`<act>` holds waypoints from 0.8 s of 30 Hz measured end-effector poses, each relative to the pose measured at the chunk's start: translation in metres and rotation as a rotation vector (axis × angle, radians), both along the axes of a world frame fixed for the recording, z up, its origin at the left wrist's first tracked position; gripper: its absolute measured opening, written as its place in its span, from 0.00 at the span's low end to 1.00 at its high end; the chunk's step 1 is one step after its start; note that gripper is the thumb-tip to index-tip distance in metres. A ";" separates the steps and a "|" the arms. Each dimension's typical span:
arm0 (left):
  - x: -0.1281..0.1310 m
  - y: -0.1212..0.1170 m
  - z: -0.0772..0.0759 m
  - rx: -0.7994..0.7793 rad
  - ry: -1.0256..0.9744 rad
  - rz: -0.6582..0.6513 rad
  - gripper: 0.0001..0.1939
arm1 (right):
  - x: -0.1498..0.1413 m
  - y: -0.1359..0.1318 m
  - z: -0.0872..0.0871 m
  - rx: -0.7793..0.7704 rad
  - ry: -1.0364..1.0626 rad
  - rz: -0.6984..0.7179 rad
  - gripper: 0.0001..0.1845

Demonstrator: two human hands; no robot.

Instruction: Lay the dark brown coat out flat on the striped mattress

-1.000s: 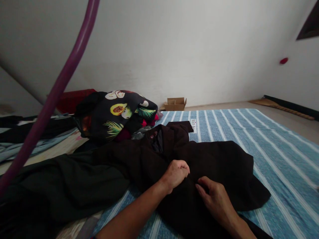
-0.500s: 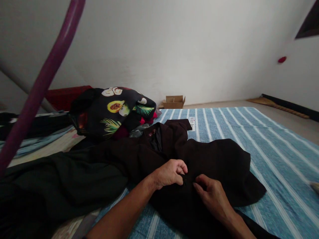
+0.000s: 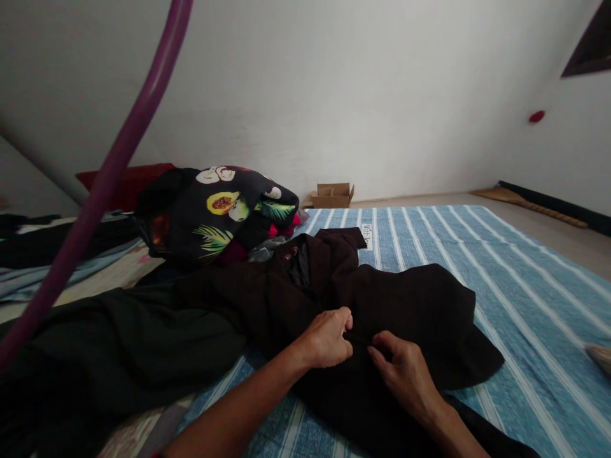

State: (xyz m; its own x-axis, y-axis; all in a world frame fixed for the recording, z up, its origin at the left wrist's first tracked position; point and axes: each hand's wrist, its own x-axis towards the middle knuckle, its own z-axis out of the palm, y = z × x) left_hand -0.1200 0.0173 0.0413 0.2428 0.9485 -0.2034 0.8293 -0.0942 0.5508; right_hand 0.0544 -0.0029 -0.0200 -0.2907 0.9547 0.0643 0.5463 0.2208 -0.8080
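Dark garment (image 3: 415, 296) lies across the striped blue sheet (image 3: 534, 305); our left hand (image 3: 331, 338) pinches its cloth, our right hand (image 3: 403, 369) curls against it, grip unclear to us. Beyond, a white patch (image 3: 367, 239) reads "With", the rest blurred.

Jacket (image 3: 415, 299): near-black brown, matte cloth. I see it spread loosely over sheet (image 3: 534, 305), rumpled, not flat. Neck opening gapes toward sheet's far edge; dark, glossy lining shows, small reddish patch inside. One broad section stretches toward sheet's right side, ends in angular corner, lies fairly smooth. Opposite side, more creased, reaches sheet's left edge. Middle bunched in soft folds above sheet's near part. Lowest portion too dark for me to make out seams or fastenings.
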 end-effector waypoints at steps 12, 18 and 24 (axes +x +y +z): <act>-0.008 0.002 -0.011 -0.134 -0.274 0.060 0.11 | 0.000 -0.002 -0.016 0.248 -0.005 -0.013 0.09; -0.013 0.001 -0.001 -0.014 -0.174 -0.033 0.09 | -0.018 -0.011 -0.008 0.788 -0.075 0.029 0.11; -0.015 0.000 -0.002 0.036 -0.108 -0.076 0.07 | -0.038 -0.011 0.004 0.790 -0.055 0.058 0.10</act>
State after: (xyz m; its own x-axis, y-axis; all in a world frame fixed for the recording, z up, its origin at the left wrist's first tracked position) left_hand -0.1346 0.0178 0.0397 0.3326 0.9329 -0.1384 0.7550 -0.1754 0.6318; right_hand 0.0166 -0.0141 -0.0163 -0.3606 0.6156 0.7007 0.5512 0.7467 -0.3724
